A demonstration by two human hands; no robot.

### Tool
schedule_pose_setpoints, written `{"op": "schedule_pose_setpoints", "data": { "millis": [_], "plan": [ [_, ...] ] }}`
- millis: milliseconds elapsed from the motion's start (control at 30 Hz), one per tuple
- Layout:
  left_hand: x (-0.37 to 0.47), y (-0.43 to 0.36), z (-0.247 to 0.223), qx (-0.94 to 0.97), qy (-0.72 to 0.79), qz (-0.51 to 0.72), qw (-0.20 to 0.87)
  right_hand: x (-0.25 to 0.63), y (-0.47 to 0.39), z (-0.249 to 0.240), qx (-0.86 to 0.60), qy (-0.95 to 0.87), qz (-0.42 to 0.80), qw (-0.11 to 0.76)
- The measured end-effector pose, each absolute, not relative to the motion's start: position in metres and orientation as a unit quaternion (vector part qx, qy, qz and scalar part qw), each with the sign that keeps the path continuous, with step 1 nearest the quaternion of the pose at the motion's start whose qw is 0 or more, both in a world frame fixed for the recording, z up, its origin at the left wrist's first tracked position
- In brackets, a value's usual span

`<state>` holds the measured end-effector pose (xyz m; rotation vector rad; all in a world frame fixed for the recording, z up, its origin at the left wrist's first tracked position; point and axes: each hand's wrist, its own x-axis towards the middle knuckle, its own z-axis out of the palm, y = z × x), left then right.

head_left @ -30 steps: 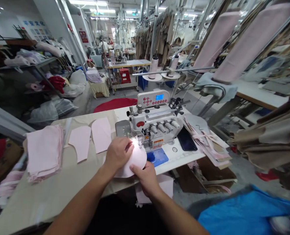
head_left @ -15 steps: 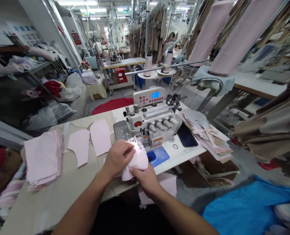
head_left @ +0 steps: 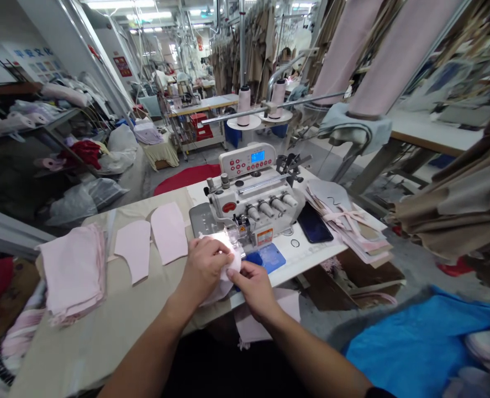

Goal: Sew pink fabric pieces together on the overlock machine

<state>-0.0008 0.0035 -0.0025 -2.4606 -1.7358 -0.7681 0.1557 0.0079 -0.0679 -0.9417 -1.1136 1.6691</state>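
Under the lit needle area of a white overlock sewing machine (head_left: 253, 204) lies a pale pink fabric piece (head_left: 222, 288). My left hand (head_left: 206, 264) rests on its left part with bent fingers, gripping the cloth close to the presser foot. With thumb and fingers pinched, my right hand (head_left: 253, 287) holds the near right edge of the same fabric. Part of the cloth is hidden beneath both hands. A blue plate (head_left: 273, 257) sits just right of the fabric, on the machine's front.
Two cut pink pieces (head_left: 169, 232) lie left of the machine, with a stack of pink fabric (head_left: 73, 271) farther left. On the right are a phone (head_left: 314, 223) and bundled cut pieces (head_left: 352, 221). A pink piece (head_left: 265, 320) hangs below the table edge.
The pink fabric has turned and moved farther under the machine's needle area. My right hand has shifted slightly up and right along its edge; the left hand has moved a little right.
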Motion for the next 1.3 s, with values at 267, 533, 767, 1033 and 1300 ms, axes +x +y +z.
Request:
{"op": "schedule_pose_setpoints", "data": {
  "millis": [267,533,767,1033,1300],
  "plan": [
    [0.011,-0.006,0.001,-0.808,-0.54,-0.232,0.022,0.173,0.014,-0.066,-0.389,-0.436,0.657,0.477],
    [0.038,-0.037,-0.047,-0.383,-0.66,-0.635,-0.117,0.18,0.014,-0.066,-0.413,-0.417,0.653,0.478],
    [0.063,-0.054,-0.059,-0.176,-0.441,-0.631,-0.614,0.182,0.015,-0.061,-0.385,-0.352,0.725,0.45],
    [0.06,-0.057,-0.06,-0.175,-0.463,-0.576,-0.65,0.184,0.014,-0.063,-0.357,-0.361,0.743,0.436],
    [0.064,-0.066,-0.062,-0.177,-0.45,-0.553,-0.678,0.196,0.004,-0.063,-0.341,-0.445,0.72,0.41]
  ]
}}
